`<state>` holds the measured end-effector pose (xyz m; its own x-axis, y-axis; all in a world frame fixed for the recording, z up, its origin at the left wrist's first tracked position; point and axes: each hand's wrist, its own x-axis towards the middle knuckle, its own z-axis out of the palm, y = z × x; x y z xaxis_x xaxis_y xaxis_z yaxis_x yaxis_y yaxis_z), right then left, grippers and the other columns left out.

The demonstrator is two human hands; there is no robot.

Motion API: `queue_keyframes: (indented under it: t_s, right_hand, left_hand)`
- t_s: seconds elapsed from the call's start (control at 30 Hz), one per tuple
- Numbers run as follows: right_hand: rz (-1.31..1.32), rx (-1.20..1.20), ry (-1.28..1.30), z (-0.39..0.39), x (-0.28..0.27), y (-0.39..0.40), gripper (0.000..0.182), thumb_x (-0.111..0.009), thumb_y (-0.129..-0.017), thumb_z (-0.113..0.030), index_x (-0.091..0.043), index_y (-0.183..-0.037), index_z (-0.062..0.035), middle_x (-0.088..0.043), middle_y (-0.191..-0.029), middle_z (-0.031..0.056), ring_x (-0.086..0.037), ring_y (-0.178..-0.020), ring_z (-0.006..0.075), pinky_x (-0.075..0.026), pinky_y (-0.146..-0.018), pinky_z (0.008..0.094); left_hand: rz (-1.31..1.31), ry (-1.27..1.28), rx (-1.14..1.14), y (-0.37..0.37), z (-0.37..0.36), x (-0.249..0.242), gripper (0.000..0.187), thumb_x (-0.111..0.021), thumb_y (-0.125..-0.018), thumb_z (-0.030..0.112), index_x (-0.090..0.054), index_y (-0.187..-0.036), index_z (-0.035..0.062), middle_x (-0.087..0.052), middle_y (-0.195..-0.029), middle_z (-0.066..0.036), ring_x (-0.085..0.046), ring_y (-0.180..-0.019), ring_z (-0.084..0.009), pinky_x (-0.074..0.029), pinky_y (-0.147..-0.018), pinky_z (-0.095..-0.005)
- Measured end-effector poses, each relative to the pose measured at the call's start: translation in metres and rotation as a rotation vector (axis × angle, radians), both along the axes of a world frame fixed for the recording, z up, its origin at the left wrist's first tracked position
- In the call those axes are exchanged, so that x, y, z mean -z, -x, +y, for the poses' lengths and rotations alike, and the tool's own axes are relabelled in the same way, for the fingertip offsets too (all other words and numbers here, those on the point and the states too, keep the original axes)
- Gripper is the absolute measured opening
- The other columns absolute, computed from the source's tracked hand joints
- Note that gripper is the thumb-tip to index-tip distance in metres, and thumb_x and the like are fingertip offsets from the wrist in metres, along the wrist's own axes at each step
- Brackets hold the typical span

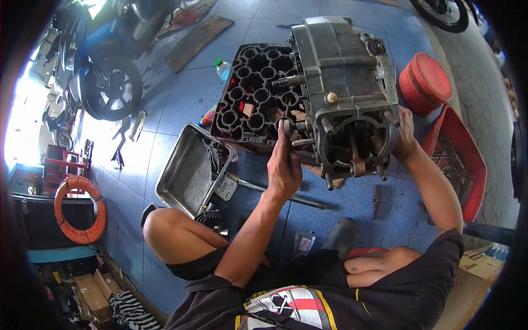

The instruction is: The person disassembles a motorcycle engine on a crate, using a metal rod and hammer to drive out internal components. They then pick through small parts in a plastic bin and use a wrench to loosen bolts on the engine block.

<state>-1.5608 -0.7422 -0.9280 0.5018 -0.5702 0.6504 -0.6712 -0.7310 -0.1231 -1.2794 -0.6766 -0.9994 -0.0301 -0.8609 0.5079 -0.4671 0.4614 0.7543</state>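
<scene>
A grey metal engine case (344,71) rests on an upturned dark crate (253,82) with round openings. Its open round bore, with a connecting rod (357,159) hanging in it, faces my body. My left hand (284,170) is at the case's left side, its fingers closed on the end of a short shaft (297,125) that sticks out there. Against the right side of the case lies my right hand (406,135); its fingers are mostly hidden behind the case.
A metal tray (192,181) and a long bar (275,192) lie on the blue tiles. At the right stand a red bucket (426,82) and a red bin (467,165) holding tools. A motorcycle wheel (110,88) is at the upper left.
</scene>
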Motion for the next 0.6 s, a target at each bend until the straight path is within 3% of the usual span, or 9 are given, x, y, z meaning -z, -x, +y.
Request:
queue_keyframes:
  t_s: [0.1, 0.17, 0.2, 0.3, 0.4, 0.43, 0.47, 0.57, 0.6]
  right_hand:
    - [0.052, 0.020, 0.125, 0.005, 0.004, 0.004, 0.024, -0.064, -0.072, -0.018, -0.063, -0.093, -0.0055, -0.062, -0.091, 0.0157, -0.062, -0.077, 0.0339, -0.050, -0.059, 0.0428]
    - [0.119, 0.088, 0.062, 0.011, -0.010, -0.002, 0.027, -0.065, -0.072, -0.019, -0.064, -0.095, -0.0055, -0.063, -0.091, 0.0166, -0.064, -0.079, 0.0341, -0.051, -0.060, 0.0421]
    - [0.114, 0.088, 0.064, 0.012, -0.015, -0.005, 0.027, -0.065, -0.072, -0.019, -0.064, -0.095, -0.0055, -0.063, -0.091, 0.0166, -0.064, -0.079, 0.0341, -0.051, -0.060, 0.0421]
    - [0.171, 0.148, -0.139, 0.013, -0.019, -0.006, 0.028, -0.065, -0.072, -0.021, -0.064, -0.096, -0.0052, -0.064, -0.090, 0.0165, -0.064, -0.078, 0.0344, -0.051, -0.062, 0.0421]
    - [0.176, 0.161, -0.200, 0.006, -0.012, -0.002, 0.029, -0.064, -0.072, -0.021, -0.065, -0.097, -0.0050, -0.064, -0.088, 0.0157, -0.065, -0.076, 0.0346, -0.052, -0.065, 0.0425]
    - [0.155, 0.141, -0.208, 0.005, -0.011, -0.003, 0.028, -0.064, -0.073, -0.020, -0.065, -0.097, -0.0047, -0.064, -0.088, 0.0155, -0.064, -0.077, 0.0344, -0.052, -0.065, 0.0424]
    - [0.137, 0.120, -0.218, 0.005, -0.009, -0.003, 0.026, -0.063, -0.075, -0.019, -0.065, -0.096, -0.0045, -0.064, -0.088, 0.0153, -0.064, -0.078, 0.0343, -0.052, -0.066, 0.0423]
    - [0.037, 0.060, -0.129, 0.001, 0.001, 0.000, 0.021, -0.061, -0.079, -0.017, -0.065, -0.096, -0.0041, -0.064, -0.088, 0.0154, -0.064, -0.080, 0.0336, -0.052, -0.066, 0.0427]
    - [0.042, 0.059, -0.132, 0.001, 0.005, 0.001, 0.021, -0.061, -0.079, -0.017, -0.065, -0.096, -0.0041, -0.064, -0.088, 0.0154, -0.064, -0.080, 0.0336, -0.052, -0.066, 0.0427]
  left_hand:
    - [-0.056, 0.071, 0.007, -0.001, 0.008, -0.022, 0.068, -0.038, -0.083, -0.008, -0.022, -0.149, -0.0026, -0.062, -0.111, -0.019, -0.064, -0.087, -0.0202, -0.051, -0.076, -0.0291]
    - [0.255, -0.558, 0.104, 0.001, 0.023, -0.067, 0.076, -0.041, -0.078, -0.011, -0.020, -0.150, 0.0020, -0.064, -0.107, -0.021, -0.066, -0.075, -0.0231, -0.054, -0.065, -0.0307]
    - [0.251, -0.557, 0.102, -0.001, 0.023, -0.086, 0.076, -0.041, -0.078, -0.011, -0.020, -0.150, 0.0020, -0.064, -0.107, -0.021, -0.066, -0.075, -0.0231, -0.054, -0.065, -0.0307]
    - [0.672, -0.941, 0.322, -0.007, 0.016, -0.129, 0.077, -0.041, -0.079, -0.009, -0.018, -0.151, 0.0056, -0.052, -0.067, -0.003, -0.047, -0.049, -0.0092, -0.038, -0.040, -0.0228]
    - [0.670, -0.898, 0.188, 0.002, 0.023, -0.116, 0.076, -0.041, -0.079, -0.009, -0.020, -0.151, 0.0040, -0.054, -0.067, -0.004, -0.047, -0.048, -0.0096, -0.037, -0.040, -0.0229]
    - [0.652, -0.820, 0.112, 0.009, 0.025, -0.111, 0.058, -0.042, -0.080, -0.008, -0.037, -0.138, -0.0014, -0.049, -0.062, -0.003, -0.044, -0.045, -0.0096, -0.035, -0.037, -0.0229]
    - [0.651, -0.824, 0.113, 0.005, 0.024, -0.117, 0.058, -0.042, -0.080, -0.008, -0.037, -0.138, -0.0014, -0.049, -0.062, -0.003, -0.044, -0.045, -0.0096, -0.035, -0.037, -0.0229]
    - [1.060, -1.257, 0.343, -0.021, 0.002, -0.155, 0.014, -0.041, -0.084, -0.003, -0.047, -0.097, 0.0020, -0.041, -0.057, -0.002, -0.037, -0.041, -0.0089, -0.029, -0.030, -0.0243]
    - [1.309, -1.220, 0.217, -0.014, -0.005, -0.160, 0.015, -0.039, -0.085, -0.002, -0.046, -0.098, 0.0003, -0.045, -0.062, -0.004, -0.036, -0.039, -0.0086, -0.030, -0.029, -0.0250]
